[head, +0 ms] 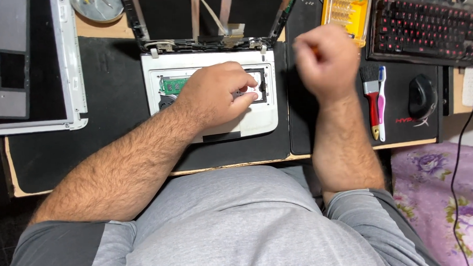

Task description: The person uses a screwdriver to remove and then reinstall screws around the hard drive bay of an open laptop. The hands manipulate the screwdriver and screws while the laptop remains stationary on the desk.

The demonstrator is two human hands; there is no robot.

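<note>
A: White plastic is what sits in the middle: a small opened laptop base (213,97) with its top cover off, lying on a black mat (113,101) that covers a wooden surface (99,28).

B: Where are the hands?

A: The left hand (216,94) rests on the open laptop base, palm down. Its fingers (248,90) are bent, tips pressing into the exposed inner bay. I cannot tell whether they pinch a small part there. A green circuit board (173,85) shows just left of that hand.

B: And the other one?

A: The right hand (323,60) is raised above the mat, to the right of the laptop base, apart from it. Its fingers are curled into a closed fist. A sliver of orange peeks out at the top of the fist, too small to name.

B: What lies around them?

A: Behind the base, the black lid frame (210,17) lies open with flat ribbon cables across it. At far left lies a detached screen panel (26,62) with a pale rim. A round metal dish (97,6) sits at the top edge. Right of the fist stands a yellow case of screwdriver bits (346,8), then a keyboard with red backlit keys (423,26). Below that, a red-handled brush (372,98) and a toothbrush (382,102) lie side by side, with a black mouse (421,95) further right. A floral fabric (446,193) fills the lower right corner.
</note>
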